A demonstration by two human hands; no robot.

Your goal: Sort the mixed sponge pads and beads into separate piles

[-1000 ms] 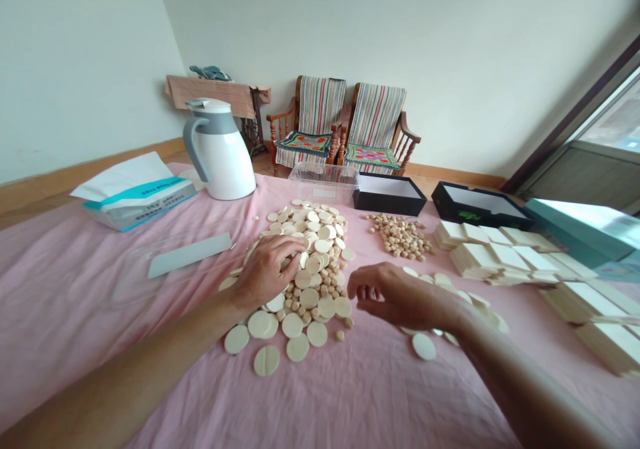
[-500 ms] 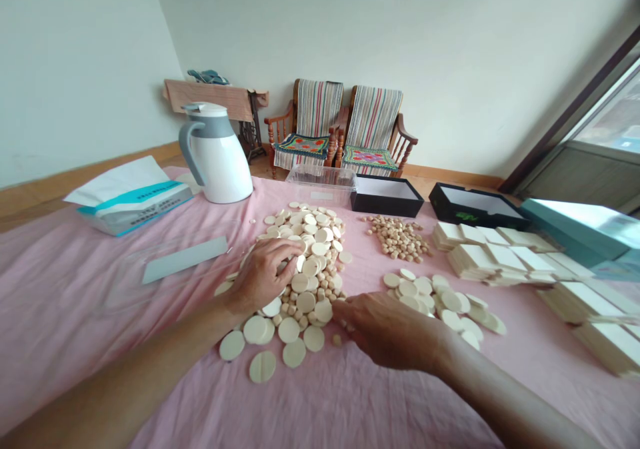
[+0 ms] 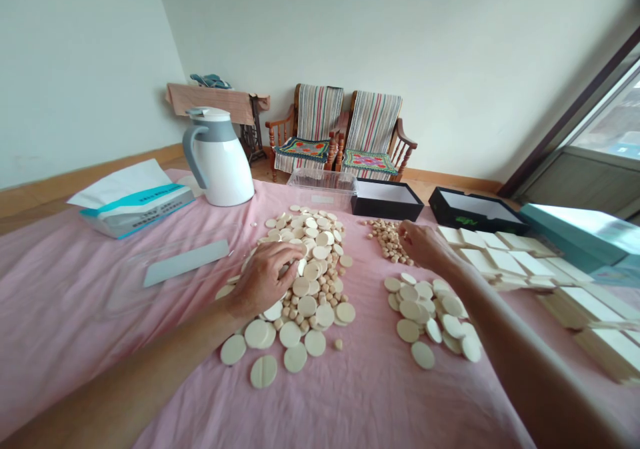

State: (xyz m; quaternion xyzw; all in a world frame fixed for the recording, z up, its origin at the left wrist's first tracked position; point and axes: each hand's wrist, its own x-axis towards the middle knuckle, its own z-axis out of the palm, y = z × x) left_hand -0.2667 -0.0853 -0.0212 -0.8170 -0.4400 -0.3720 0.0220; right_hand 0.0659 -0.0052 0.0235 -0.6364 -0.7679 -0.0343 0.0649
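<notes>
My left hand (image 3: 267,272) lies on the left side of a mixed heap of round wooden discs (image 3: 321,238) and small wooden beads (image 3: 327,288). Its fingers reach over the discs with the thumb apart. Farther right, my right hand (image 3: 423,244) hovers at a separate pile of wooden beads (image 3: 391,236), fingertips drawn together and pointing down. Whatever is between those fingertips is too small to make out. Nearer me than that pile, a second group of wooden discs (image 3: 410,310) is spread on the pink cloth (image 3: 370,376). One loose bead (image 3: 339,344) sits near the heap.
Stacks of square wooden pieces (image 3: 520,262) stand at the right, before a teal box (image 3: 583,236). Behind are two black boxes (image 3: 387,199) and a clear plastic tray (image 3: 323,186). At left are a white jug (image 3: 225,169), a tissue pack (image 3: 137,206) and a clear lid (image 3: 185,262).
My right hand has moved from the near right edge of the mixed heap, away and to the right, to the bead pile. My left hand has stayed on the heap.
</notes>
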